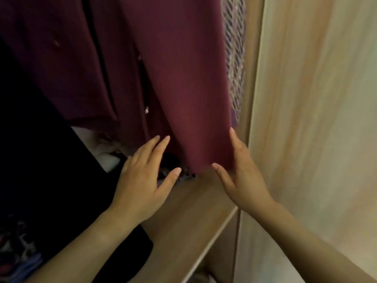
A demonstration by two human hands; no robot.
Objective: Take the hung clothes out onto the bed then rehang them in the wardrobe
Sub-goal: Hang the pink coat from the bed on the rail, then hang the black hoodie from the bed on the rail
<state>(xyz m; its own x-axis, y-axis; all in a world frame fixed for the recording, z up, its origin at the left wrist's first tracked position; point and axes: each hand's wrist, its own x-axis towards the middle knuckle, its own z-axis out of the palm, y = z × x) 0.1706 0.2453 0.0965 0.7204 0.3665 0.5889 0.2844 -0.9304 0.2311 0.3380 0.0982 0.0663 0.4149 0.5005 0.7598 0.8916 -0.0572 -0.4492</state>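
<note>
Two bare forearms come in from the bottom edge, one from lower left and one from lower right, each ending in a hand at the middle of the frame. Largest is the maroon garment (pixel 183 78), filling the upper centre and upper left; it hangs in two panels with a dark gap between them, and I cannot tell whether that makes one piece or two. Next in size, one pale wood-grain door (pixel 316 119) covers the whole right side, blocking any view past it. One black garment (pixel 40 160) runs down the left side and drapes over the front of the wooden shelf (pixel 183 217), hiding its left end. One upright of the wardrobe (pixel 252 68) stands between the door and a single purple-and-white patterned garment (pixel 234 58), of which only a narrow strip shows behind the maroon cloth. The left hand (pixel 142 176) is spread with straight fingers, its fingertips touching the left edge of the maroon hem, gripping nothing. The right hand (pixel 242 174) is flat and straight-fingered along the hem's right edge, thumb just under the cloth, not closed on it. Some crumpled pale and dark cloth (pixel 106 148) lies below the hem, and blurred patterned fabric (pixel 18 252) sits in the lower left corner.
</note>
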